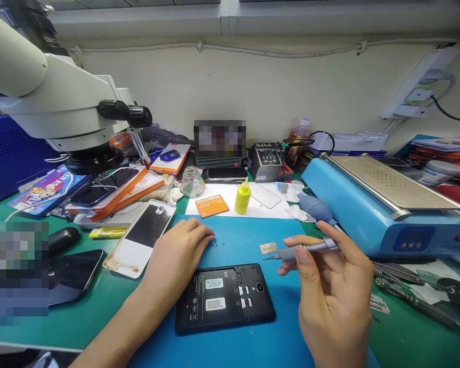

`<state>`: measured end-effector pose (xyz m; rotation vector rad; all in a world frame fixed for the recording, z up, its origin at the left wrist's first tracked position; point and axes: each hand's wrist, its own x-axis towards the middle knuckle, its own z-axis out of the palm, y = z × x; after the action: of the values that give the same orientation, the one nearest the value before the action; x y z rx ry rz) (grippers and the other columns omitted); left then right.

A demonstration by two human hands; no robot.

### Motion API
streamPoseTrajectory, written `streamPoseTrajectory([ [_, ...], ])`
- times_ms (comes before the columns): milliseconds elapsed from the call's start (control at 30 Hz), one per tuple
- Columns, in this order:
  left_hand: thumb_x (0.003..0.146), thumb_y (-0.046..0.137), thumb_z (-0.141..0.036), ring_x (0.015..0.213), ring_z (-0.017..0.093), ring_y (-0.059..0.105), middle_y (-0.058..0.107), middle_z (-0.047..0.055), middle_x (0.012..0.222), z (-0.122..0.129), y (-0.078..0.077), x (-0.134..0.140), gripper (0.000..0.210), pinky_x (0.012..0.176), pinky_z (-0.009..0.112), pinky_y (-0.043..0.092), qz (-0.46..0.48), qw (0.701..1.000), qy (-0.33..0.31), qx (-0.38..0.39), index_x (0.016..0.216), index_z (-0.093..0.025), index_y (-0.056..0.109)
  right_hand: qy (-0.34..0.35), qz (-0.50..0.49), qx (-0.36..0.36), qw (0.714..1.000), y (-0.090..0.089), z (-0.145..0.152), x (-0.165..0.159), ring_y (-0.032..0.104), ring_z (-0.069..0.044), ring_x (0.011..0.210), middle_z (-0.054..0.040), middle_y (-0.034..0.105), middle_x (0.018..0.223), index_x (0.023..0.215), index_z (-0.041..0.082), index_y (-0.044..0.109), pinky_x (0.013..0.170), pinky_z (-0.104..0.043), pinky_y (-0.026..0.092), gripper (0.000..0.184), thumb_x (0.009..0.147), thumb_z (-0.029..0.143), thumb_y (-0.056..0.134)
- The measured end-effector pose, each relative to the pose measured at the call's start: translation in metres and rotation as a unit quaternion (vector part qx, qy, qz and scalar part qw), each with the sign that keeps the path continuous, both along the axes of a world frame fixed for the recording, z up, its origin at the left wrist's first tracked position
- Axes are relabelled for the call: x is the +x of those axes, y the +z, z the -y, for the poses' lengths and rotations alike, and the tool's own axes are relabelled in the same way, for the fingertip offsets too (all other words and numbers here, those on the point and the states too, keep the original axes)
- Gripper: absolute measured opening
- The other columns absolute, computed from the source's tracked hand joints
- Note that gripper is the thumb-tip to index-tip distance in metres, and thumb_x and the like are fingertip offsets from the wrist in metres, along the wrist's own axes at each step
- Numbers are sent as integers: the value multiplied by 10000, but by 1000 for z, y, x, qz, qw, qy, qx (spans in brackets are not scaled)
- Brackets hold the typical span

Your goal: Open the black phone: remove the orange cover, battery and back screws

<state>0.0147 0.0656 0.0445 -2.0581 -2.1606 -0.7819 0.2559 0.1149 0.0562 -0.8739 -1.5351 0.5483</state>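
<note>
My right hand grips a small precision screwdriver, its thin tip pointing left above the mat. Bent over the blue mat, my left hand has its fingertips drawn together. Whatever those fingers may pinch is hidden. Tiny dark screws lie right beside its fingertips. A black phone lies between my hands with its back cover off, showing white labels and a camera. Behind the screwdriver tip rests a small metal plate.
A microscope overhangs the left side. To the right sits a blue heating plate machine, with tweezers before it. Farther back are a yellow bottle, an orange battery and a glass jar. A white phone lies left.
</note>
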Motion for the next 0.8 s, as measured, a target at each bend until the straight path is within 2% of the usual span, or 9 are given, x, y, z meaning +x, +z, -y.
streamPoseTrajectory([
  [200,1121,637,-240,990,231,785,807,-25,1122,1,-4,4,161,791,338,509,12,1000,-2,-20,1061,-279,781,-4,21,-10,1000,0,-2,2,676,-87,641,-15,772,1033,1531,290,547,606,-203,634,416,1126,325,635],
  [400,1124,627,-274,931,233,773,808,-17,1071,4,0,5,106,750,343,483,49,999,4,10,1074,-258,718,30,81,0,996,-7,5,15,689,-102,631,-20,770,1045,1641,336,481,539,-208,630,538,1125,296,627],
  [500,1141,598,-299,884,181,744,793,-35,1058,6,5,9,97,792,320,510,70,997,-40,22,1124,-266,688,37,110,29,993,-16,10,21,691,-86,648,-15,760,1078,1620,343,517,553,-185,626,509,1127,252,611],
  [600,1150,587,-309,919,158,734,772,-52,1036,8,11,14,96,814,297,519,78,991,-106,17,1148,-284,680,36,104,49,993,-24,13,24,731,-92,747,-16,747,1094,1637,346,498,564,-161,615,536,1126,225,604],
  [800,1169,554,-285,918,151,694,732,-58,1017,26,11,19,122,786,298,501,75,978,-196,-20,1136,-302,670,72,140,69,985,-26,20,32,793,-104,915,-24,773,1158,1676,343,485,780,-171,684,590,1118,204,614],
])
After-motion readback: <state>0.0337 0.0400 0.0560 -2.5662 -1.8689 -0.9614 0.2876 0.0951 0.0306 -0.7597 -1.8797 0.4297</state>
